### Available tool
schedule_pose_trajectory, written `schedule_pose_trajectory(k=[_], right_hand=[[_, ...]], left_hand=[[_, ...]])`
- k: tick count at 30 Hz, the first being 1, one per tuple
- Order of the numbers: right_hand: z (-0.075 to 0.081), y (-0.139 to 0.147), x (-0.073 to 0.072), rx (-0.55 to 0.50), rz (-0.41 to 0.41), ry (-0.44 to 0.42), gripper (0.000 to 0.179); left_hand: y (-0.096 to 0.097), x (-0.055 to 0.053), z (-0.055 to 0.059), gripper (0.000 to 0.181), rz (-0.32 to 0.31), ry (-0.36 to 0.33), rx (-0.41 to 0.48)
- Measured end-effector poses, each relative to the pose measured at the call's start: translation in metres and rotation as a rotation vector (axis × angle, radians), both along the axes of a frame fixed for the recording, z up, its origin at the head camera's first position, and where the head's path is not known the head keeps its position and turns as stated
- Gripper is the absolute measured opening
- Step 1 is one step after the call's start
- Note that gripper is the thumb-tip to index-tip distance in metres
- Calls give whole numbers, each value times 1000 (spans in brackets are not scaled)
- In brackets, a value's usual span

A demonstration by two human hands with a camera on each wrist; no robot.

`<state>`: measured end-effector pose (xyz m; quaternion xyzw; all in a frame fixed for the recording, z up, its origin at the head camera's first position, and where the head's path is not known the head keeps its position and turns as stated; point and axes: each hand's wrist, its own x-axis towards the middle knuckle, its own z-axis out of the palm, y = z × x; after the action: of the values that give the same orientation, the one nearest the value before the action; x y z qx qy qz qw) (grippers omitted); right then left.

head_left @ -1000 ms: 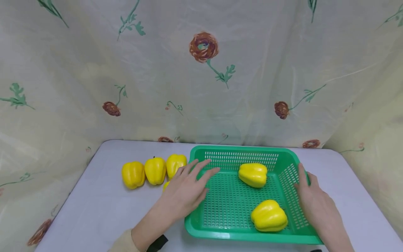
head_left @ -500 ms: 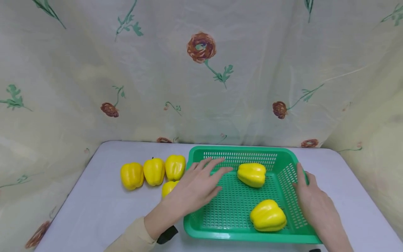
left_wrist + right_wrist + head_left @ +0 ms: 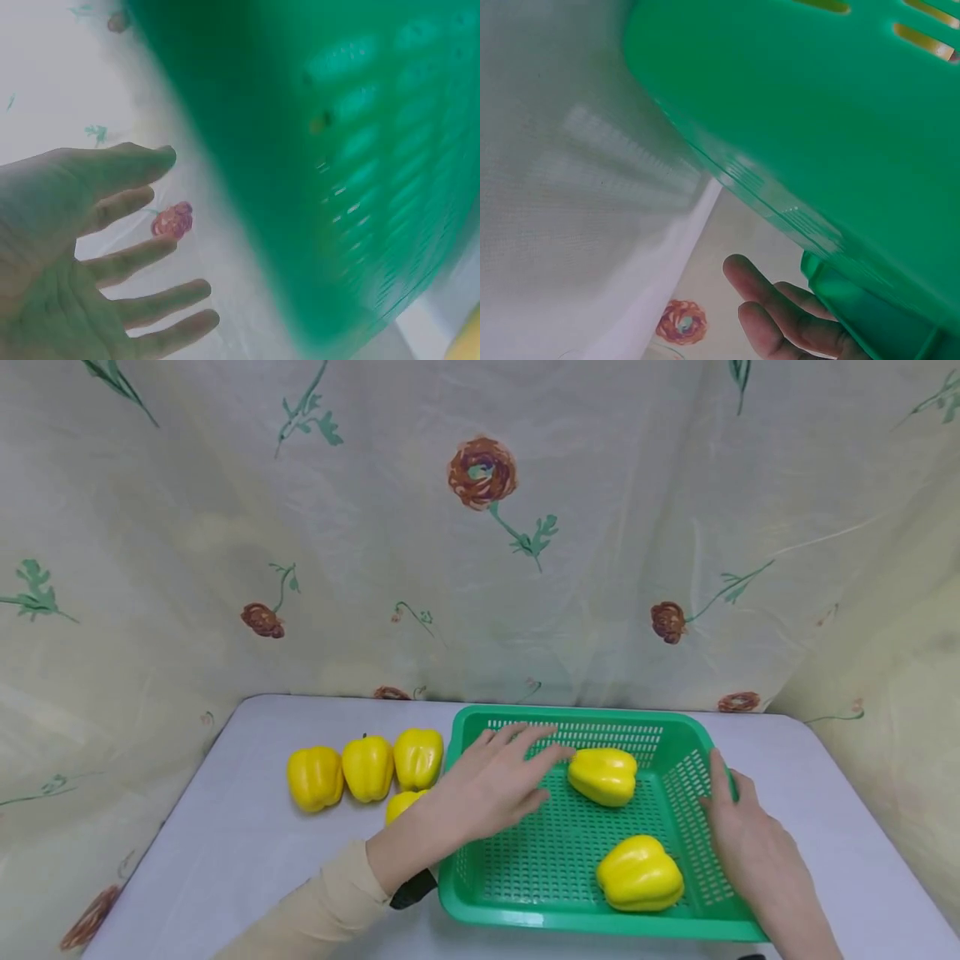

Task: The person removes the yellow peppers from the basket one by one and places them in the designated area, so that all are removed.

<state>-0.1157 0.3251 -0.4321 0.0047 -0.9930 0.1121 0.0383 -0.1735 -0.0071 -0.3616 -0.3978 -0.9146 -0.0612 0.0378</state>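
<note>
A green plastic basket stands on the table with two yellow bell peppers in it. One pepper lies toward the back, the other pepper near the front right. My left hand reaches over the basket's left side, fingers spread and holding nothing. Its fingertips come right up to the back pepper in the head view. In the left wrist view the left hand shows its bare palm beside the basket wall. My right hand grips the right rim, thumb inside; its fingers are outside under the rim.
Left of the basket, a yellow pepper, a second pepper and a third pepper stand in a row. Another pepper is partly hidden behind my left forearm. A flowered curtain hangs behind the white table.
My left hand has moved right, from the basket's left rim to over its inside, uncovering more of the pepper near the forearm. The right hand and the basket have stayed in place.
</note>
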Motion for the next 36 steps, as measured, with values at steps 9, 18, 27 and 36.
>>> schedule_pose_trajectory(k=[9,18,27,36], right_hand=[[0,0,-1,5,-2,-14,82],[0,0,-1,-3,-1,-3,83],[-1,0,-2,2,-4,-12,83],[0,1,-3,-9,-13,-41,84]], left_hand=[[8,-4,13,59,-13,-65,-22],[31,-12,17,55,-60,-71,-10],[65,-12,4,56,-79,-83,-149],[78,-23,-20,61,-23,-115,-218]])
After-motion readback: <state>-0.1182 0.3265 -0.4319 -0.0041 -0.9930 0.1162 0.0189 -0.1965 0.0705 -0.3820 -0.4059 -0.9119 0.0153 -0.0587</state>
